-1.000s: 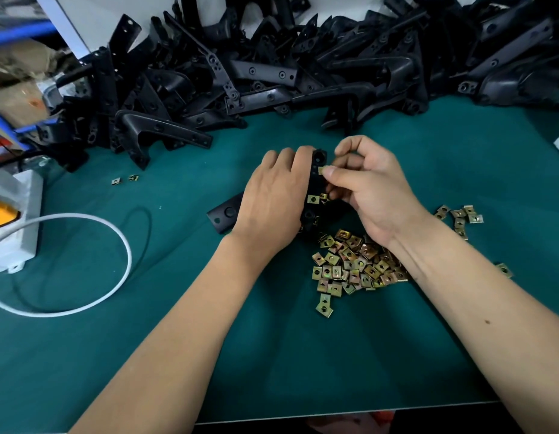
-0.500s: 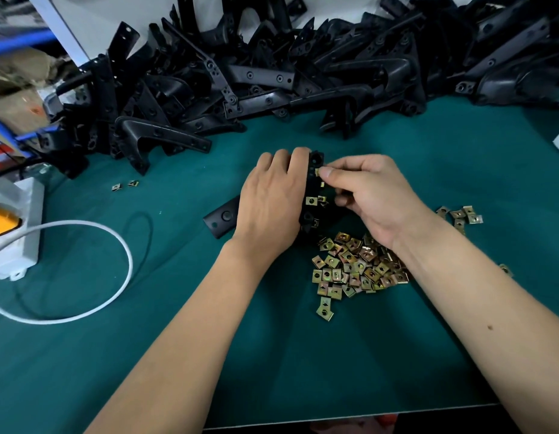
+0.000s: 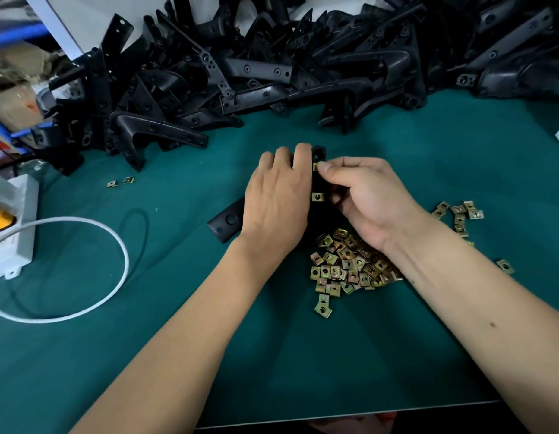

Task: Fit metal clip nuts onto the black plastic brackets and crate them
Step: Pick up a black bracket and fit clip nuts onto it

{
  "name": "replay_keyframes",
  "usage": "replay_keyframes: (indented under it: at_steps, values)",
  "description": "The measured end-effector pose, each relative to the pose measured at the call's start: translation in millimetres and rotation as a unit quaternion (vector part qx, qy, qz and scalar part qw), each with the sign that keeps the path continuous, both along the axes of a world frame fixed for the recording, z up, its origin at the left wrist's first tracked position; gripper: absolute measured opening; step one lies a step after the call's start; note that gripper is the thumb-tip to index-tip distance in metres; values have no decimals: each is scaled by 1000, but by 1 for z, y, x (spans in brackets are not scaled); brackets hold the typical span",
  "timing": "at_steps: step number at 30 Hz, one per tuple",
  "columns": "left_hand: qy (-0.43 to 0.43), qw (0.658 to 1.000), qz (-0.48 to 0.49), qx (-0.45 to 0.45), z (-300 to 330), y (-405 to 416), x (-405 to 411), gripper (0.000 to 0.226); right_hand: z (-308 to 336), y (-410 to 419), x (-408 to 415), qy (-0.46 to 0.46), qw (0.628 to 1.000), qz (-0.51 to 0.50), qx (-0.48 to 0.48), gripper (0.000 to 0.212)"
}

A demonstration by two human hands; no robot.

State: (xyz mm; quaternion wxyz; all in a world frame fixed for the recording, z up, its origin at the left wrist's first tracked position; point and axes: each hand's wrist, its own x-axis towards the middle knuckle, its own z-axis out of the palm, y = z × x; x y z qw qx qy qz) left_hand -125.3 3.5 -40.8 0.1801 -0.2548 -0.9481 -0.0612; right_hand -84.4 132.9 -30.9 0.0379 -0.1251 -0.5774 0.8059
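Note:
A black plastic bracket (image 3: pixel 226 220) lies on the green mat at centre, mostly covered by my left hand (image 3: pixel 276 200), whose fingers curl over its upper part. My right hand (image 3: pixel 366 195) pinches a brass clip nut (image 3: pixel 315 166) against the bracket's edge near its top end. A second clip nut (image 3: pixel 317 196) sits fitted on the bracket lower down. A heap of loose clip nuts (image 3: pixel 347 264) lies just below my right wrist.
A big pile of black brackets (image 3: pixel 272 67) fills the back of the table. A smaller nut cluster (image 3: pixel 460 213) lies at the right, two stray nuts (image 3: pixel 120 182) at the left. A white box (image 3: pixel 12 220) with a white cable (image 3: pixel 115 245) is at far left.
My right hand has lowered and curled tighter over the bracket's edge, thumb and finger pressing the nut near the top. My left hand has stayed on the bracket.

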Motion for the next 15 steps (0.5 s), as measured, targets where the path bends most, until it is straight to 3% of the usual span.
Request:
replay_keyframes:
  at_steps: [4, 7, 10, 15]
  values:
    - [-3, 1000, -21, 20, 1, -6, -3, 55, 0, 5, -2, 11, 999, 8, 49, 11]
    - [-7, 997, 18, 69, 6, -6, -5, 50, -2, 4, -2, 22, 992, 7, 125, 22]
    - [-3, 996, 50, 72, 6, -10, -8, 53, -5, 0, -1, 33, 982, 26, 184, 13]
    - [6, 994, 100, 43, 6, -8, -4, 58, -7, -8, -3, 32, 985, 29, 166, 12]
